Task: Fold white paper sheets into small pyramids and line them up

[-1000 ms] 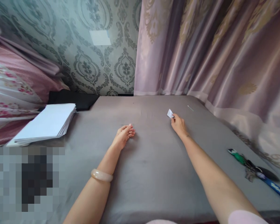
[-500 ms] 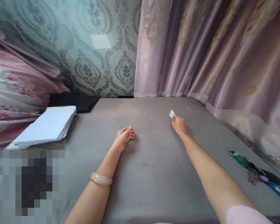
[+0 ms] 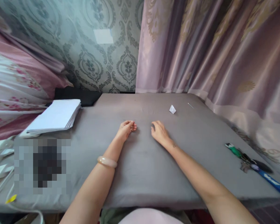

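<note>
A small white folded-paper piece (image 3: 172, 109) with pointed corners rests on the grey-covered table (image 3: 140, 174), apart from both hands. My left hand (image 3: 127, 128) lies on the cloth near the middle, thumb against its curled fingers, with nothing visible in it. A pale bangle (image 3: 107, 162) circles that wrist. Across a short gap, my right hand (image 3: 159, 132) rests with bent fingers, the thumb set apart from the index finger, holding nothing. Behind the folded paper to the right lies a thin white stick (image 3: 190, 105).
A stack of white paper (image 3: 54, 116) sits at the left beside a black flat item (image 3: 78, 96). Keys with a blue lanyard (image 3: 269, 180) lie at the right. White cables (image 3: 4, 189) run along the left edge. Curtains (image 3: 172, 56) border the back and right.
My right hand has let go of the folded paper, leaving it on the table, and has moved left and nearer to me. The left hand stays curled, and the view has shifted slightly.
</note>
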`<action>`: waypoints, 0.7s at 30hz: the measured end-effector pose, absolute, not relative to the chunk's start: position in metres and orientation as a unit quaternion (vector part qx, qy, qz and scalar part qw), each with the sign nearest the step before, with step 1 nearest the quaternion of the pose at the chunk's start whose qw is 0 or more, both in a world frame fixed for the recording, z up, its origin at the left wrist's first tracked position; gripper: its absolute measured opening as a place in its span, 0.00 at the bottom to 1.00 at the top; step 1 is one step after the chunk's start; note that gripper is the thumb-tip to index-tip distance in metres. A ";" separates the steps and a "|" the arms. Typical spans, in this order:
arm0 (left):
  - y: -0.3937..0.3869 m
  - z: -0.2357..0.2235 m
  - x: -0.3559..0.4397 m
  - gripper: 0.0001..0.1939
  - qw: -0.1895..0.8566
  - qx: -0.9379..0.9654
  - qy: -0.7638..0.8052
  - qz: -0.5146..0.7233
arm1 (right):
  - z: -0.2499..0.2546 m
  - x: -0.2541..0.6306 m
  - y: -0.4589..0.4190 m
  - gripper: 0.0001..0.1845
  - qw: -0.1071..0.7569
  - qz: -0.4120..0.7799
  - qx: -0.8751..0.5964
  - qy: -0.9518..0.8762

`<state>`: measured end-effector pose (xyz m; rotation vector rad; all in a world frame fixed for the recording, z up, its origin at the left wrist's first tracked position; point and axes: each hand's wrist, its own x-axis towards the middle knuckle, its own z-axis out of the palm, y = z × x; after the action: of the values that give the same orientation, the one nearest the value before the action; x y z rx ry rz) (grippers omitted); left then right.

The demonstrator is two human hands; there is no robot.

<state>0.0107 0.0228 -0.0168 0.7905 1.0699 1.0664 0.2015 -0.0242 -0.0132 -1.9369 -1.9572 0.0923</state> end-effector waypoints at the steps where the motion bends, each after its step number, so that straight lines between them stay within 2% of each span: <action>1: 0.021 -0.017 0.013 0.07 0.652 0.354 0.477 0.472 | -0.013 0.186 -0.031 0.14 0.186 0.043 -0.660 -0.727; 5: 0.018 -0.011 0.011 0.08 0.633 0.390 0.503 0.440 | -0.016 0.137 -0.053 0.12 0.180 0.073 -0.556 -0.808; 9: 0.020 0.001 -0.023 0.07 0.582 0.447 0.530 0.426 | -0.029 0.120 -0.057 0.15 0.200 0.054 -0.519 -0.829; 15: 0.016 0.019 -0.112 0.04 0.416 0.506 0.590 0.473 | -0.042 0.123 -0.055 0.15 0.251 0.044 -0.525 -0.813; 21: 0.013 0.029 -0.203 0.06 0.190 0.493 0.693 0.491 | -0.041 0.122 -0.054 0.15 0.261 0.036 -0.515 -0.816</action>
<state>-0.2029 0.0127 0.0294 1.3865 1.9463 1.3789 0.1221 -0.0545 -0.0412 -1.3932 -2.2093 0.0985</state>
